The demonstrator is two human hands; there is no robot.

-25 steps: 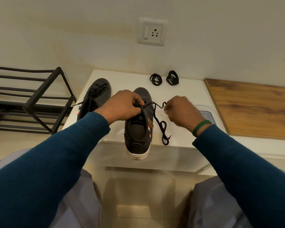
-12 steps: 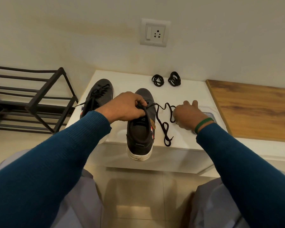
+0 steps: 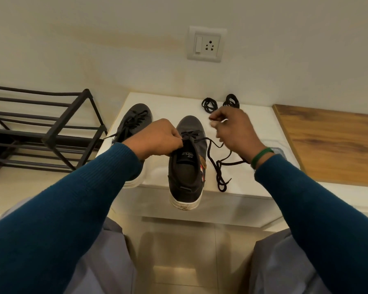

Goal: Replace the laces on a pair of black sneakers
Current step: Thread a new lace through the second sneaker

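Observation:
A black sneaker [image 3: 187, 166] lies on the white table [image 3: 253, 124], its heel hanging over the front edge. My left hand [image 3: 157, 139] pinches the lace at the sneaker's upper eyelets. The pulled-out part of that black lace [image 3: 220, 177] trails in loops on the table right of the sneaker. My right hand [image 3: 236, 132] hovers blurred above those loops, fingers loosely curled, with nothing plainly held. The second black sneaker [image 3: 136, 115], still laced, lies to the left, partly behind my left arm. Two coiled black laces [image 3: 209, 105] [image 3: 232, 100] sit at the table's back.
A black metal shoe rack [image 3: 51, 128] stands left of the table. A wooden board [image 3: 331, 145] adjoins the table on the right. A wall socket [image 3: 206, 44] is above. My knees and tiled floor [image 3: 179, 251] are below the table's front edge.
My right hand pulled the lace rightward, laid it on the table, then rose and moved back toward the coiled laces. My left hand kept its hold at the eyelets.

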